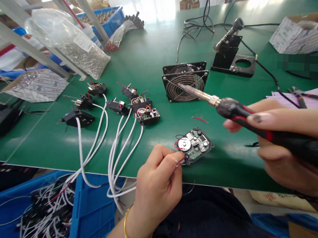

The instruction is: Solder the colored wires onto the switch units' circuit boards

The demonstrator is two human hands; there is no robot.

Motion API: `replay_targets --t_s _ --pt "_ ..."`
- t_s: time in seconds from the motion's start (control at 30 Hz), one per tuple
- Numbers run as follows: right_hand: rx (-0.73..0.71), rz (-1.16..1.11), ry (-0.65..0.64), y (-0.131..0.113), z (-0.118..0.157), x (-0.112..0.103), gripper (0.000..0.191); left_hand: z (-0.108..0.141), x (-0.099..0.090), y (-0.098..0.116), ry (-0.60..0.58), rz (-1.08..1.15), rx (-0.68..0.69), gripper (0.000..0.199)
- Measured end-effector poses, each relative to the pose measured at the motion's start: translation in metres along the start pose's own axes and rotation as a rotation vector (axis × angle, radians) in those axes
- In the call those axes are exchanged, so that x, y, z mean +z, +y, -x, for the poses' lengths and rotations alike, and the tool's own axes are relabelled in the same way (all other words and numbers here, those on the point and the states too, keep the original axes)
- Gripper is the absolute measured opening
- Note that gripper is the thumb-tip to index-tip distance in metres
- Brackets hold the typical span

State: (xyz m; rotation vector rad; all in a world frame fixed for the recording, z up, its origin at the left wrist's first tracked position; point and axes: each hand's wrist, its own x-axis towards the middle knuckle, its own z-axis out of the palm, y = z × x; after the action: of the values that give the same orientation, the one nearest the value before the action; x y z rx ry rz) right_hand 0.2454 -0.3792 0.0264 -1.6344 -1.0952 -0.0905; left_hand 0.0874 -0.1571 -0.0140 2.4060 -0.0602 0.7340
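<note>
My left hand (157, 180) pinches thin coloured wires (179, 164) at the near edge of a small round-cornered circuit board (195, 146), which lies on the green bench mat (142, 49). The board carries a silver disc and a loop of red wire. My right hand (288, 142) grips a black and red soldering iron (246, 119) like a pen. Its metal tip (183, 87) points left and hangs above the mat, apart from the board. A short red wire (199, 119) lies between the tip and the board.
Several black assemblies with white cables (118, 109) lie left of the board. A square extraction fan (183, 81) and a black iron stand (231, 55) stand behind it. A blue crate of cabled parts (92, 212) sits below the bench's near edge. A bag of screws (82, 53) lies back left.
</note>
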Motion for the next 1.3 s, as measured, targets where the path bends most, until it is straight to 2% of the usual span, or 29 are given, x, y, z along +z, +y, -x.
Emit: replay_targets --t_s 0.07,0.17,0.23,0.37,0.47,0.57,0.73,0.93,1.13,1.3 --pt "-0.023 -0.009 -0.117 0.010 -0.003 0.012 0.023 -0.001 0.000 0.000 -0.001 0.007 -0.004 0.026" --pt "-0.056 0.014 -0.328 0.024 -0.003 0.022 0.032 -0.002 0.000 -0.001 -0.005 0.047 -0.021 0.026" --pt "-0.094 0.035 -0.364 0.030 -0.003 0.026 0.035 -0.003 0.000 -0.003 0.000 0.110 -0.041 0.025" --pt "-0.124 0.050 -0.364 0.035 -0.004 0.030 0.031 -0.001 -0.005 -0.010 0.018 0.296 -0.150 0.023" --pt "-0.131 0.053 -0.356 0.036 -0.004 0.031 0.034 0.003 -0.009 -0.010 -0.021 0.369 -0.220 0.020" --pt "-0.144 0.067 -0.352 0.036 -0.004 0.031 0.034 0.003 -0.010 -0.005 -0.015 0.326 -0.180 0.020" --pt "-0.162 0.093 -0.349 0.036 -0.003 0.031 0.032 -0.003 -0.003 0.001 0.088 0.289 -0.119 0.016" --pt "-0.155 0.077 -0.351 0.035 -0.004 0.030 0.034 0.004 -0.001 -0.006 0.138 0.370 -0.124 0.023" --pt "-0.182 0.107 -0.342 0.037 -0.005 0.031 0.031 0.017 -0.004 -0.013 0.119 0.320 -0.016 0.030" --pt "-0.181 0.115 -0.347 0.035 -0.006 0.030 0.029 0.022 0.001 -0.016 0.184 0.360 -0.096 0.023"
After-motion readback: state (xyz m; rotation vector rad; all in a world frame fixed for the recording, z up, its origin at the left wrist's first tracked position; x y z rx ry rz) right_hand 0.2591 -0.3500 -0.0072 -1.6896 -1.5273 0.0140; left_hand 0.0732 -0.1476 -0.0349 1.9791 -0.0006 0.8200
